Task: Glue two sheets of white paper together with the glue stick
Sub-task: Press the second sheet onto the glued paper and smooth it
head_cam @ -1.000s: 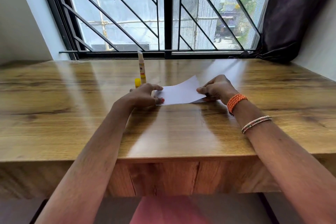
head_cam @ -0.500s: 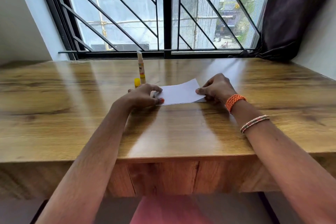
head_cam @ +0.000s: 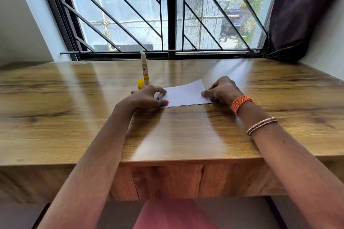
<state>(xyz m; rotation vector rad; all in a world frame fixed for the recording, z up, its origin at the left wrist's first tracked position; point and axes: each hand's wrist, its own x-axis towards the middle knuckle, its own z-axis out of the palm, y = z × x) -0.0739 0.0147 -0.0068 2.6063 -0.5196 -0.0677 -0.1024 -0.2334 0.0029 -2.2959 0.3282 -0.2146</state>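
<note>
spanning the view below a barred window (head_cam: 167,11), a glossy wooden desk (head_cam: 74,121) serves as the flat surface for a paper-gluing job, with a dark curtain (head_cam: 301,11) bunched at its far right corner. near the middle of the desk lies the white paper (head_cam: 184,94), its near edge showing what looks like two sheets stacked one on the other, though whether glue already lies between them cannot be told from here. a person reaches in with both arms to steady the stack from either end, seemingly to keep the edges lined up. the left hand (head_cam: 145,98) has its fingers curled over the paper's left edge, thumb tip against the near corner, apparently pinching that side. the right hand (head_cam: 221,90) rests with curled fingers on the right edge, fingertips pressing the sheet down onto the desk; an orange bracelet (head_cam: 241,103) and a thin beaded bangle (head_cam: 261,125) ring that forearm. the glue stick (head_cam: 144,67) stands upright and uncapped just beyond the left hand, near the window, parked within easy reach. its small yellow cap (head_cam: 140,83) sits on the desk just beside the stick's base, set apart from the paper, likely so it stays out of the way.
</note>
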